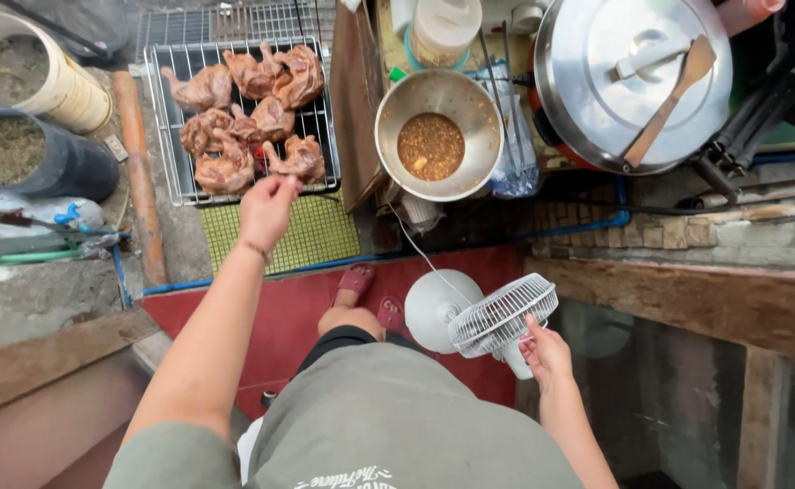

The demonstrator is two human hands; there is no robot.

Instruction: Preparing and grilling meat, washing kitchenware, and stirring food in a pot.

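Two buckets (26,77) of dark grain stand left of a rack (166,136) of chicken (248,118). The left hand (266,208) pinches one piece; the right hand (547,349) grips a fan (497,312). A bowl (438,136) holds sauce above red floor (298,308).

The person wears a loose, grey-green T-shirt (397,426) with short sleeves and some white script lettering printed across the front near the bottom of the view. Below it are black shorts (343,340). Both arms are bare from the sleeves down. A thin bracelet (254,248) circles the left wrist. On the feet are dark red sandals (354,281) with wide straps.
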